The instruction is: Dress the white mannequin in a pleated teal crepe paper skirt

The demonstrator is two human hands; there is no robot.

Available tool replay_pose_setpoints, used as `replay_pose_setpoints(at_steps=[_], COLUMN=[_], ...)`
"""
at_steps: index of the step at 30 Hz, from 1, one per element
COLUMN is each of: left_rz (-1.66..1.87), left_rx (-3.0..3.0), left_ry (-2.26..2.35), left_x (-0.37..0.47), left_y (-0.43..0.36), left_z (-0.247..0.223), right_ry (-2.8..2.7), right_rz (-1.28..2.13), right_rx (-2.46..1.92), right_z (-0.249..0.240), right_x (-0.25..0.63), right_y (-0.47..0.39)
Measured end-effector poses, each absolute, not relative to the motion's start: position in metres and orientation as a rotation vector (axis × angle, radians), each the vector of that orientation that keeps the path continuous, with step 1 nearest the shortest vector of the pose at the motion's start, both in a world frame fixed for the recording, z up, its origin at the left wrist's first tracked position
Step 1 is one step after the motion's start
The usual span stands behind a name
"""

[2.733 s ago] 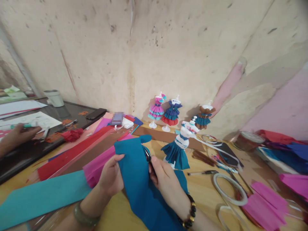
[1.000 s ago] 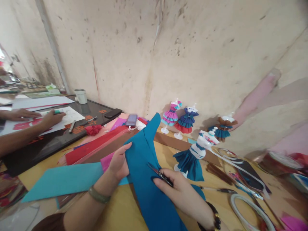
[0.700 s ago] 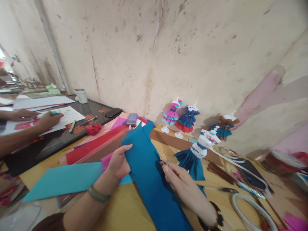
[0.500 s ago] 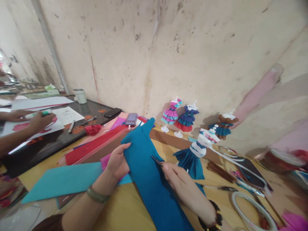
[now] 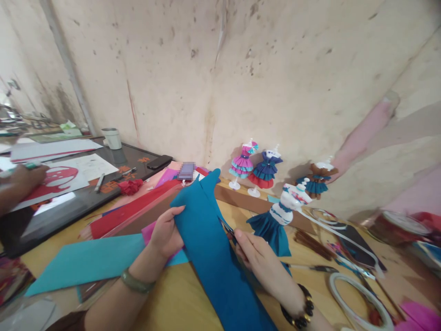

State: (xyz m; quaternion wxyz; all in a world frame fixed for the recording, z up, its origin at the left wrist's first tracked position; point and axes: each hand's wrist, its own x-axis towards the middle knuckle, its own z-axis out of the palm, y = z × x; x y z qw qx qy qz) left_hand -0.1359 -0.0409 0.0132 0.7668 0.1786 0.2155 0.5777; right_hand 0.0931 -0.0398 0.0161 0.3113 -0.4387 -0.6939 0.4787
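A long piece of blue crepe paper [image 5: 210, 248] slants across the middle of the view, its far end cut into flaps. My left hand [image 5: 168, 232] pinches its left edge, thumb on top. In my right hand [image 5: 253, 250] are small scissors [image 5: 227, 227], their blades at the paper's right edge; the handles are mostly hidden by my fingers. Just beyond that hand stands a small white dress form [image 5: 284, 207] with a pleated blue skirt [image 5: 272, 232].
Three more dressed mini forms [image 5: 265, 170] stand along the wall. A turquoise sheet [image 5: 89, 259] lies at left, a red strip [image 5: 138, 202] behind it. White tubing [image 5: 358, 299] and a craft knife [image 5: 315, 268] lie at right. At far left, another person's hand [image 5: 24, 181] works over red-patterned paper.
The scissors have shifted slightly along the paper's right edge, and their blades now look more open. My left hand keeps its hold. The other person's hand has moved left.
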Motion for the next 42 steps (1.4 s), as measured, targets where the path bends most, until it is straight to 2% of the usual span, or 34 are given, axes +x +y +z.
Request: replay_pose_setpoints(at_steps=[15, 25, 42], left_rz=[1.165, 1.226, 1.18], left_rx=[0.471, 0.405, 0.502], left_ry=[0.473, 0.52, 0.517], left_x=[-0.124, -0.113, -0.108], left_y=[-0.047, -0.05, -0.053], left_z=[0.011, 0.012, 0.012], right_ry=[-1.774, -1.653, -1.666], right_rz=[1.253, 1.299, 1.147], right_rx=[-1.098, -1.084, -1.163], right_z=[0.015, 0.013, 0.0], right_x=[0.089, 0.085, 0.087], right_y=[-0.045, -0.05, -0.047])
